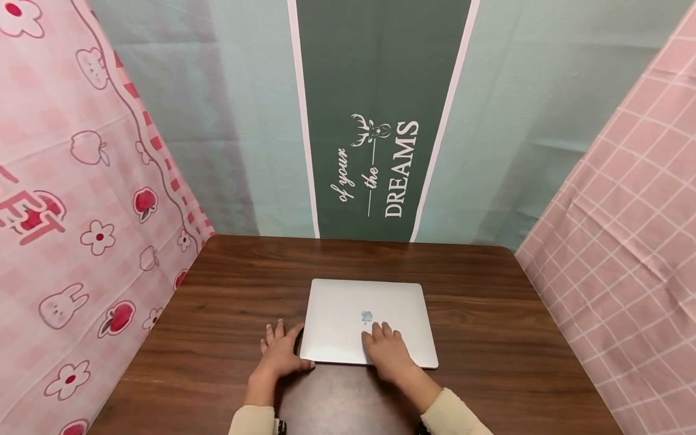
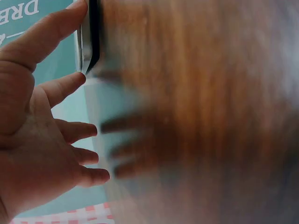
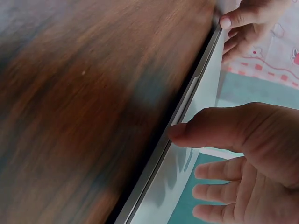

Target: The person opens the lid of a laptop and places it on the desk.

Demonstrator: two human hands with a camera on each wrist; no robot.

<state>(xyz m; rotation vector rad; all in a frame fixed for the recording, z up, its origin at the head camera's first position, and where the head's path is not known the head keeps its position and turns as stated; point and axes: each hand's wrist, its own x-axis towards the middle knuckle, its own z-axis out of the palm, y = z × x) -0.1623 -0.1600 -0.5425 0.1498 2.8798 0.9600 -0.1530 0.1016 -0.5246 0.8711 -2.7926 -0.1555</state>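
Note:
A silver laptop [image 1: 337, 314] with an apple logo lies closed on the wooden table. At its front left corner is my left hand [image 1: 281, 355], fingers spread. In the left wrist view, the left hand's thumb and index finger [image 2: 67, 88] touch the laptop's edge [image 2: 85, 42] near a corner, and the other fingers stay apart from it. My right hand [image 1: 388, 356] is over the front part of the lid. Its thumb [image 3: 210, 128] touches the front edge at the notch in the right wrist view, with the other fingers extended above the lid.
The dark brown wooden table [image 1: 489, 326] extends around the laptop. Behind it hangs a green cloth [image 1: 370, 72] with white lettering. A pink patterned cloth [image 1: 81, 211] borders the left side, and a pink checked cloth [image 1: 625, 241] borders the right.

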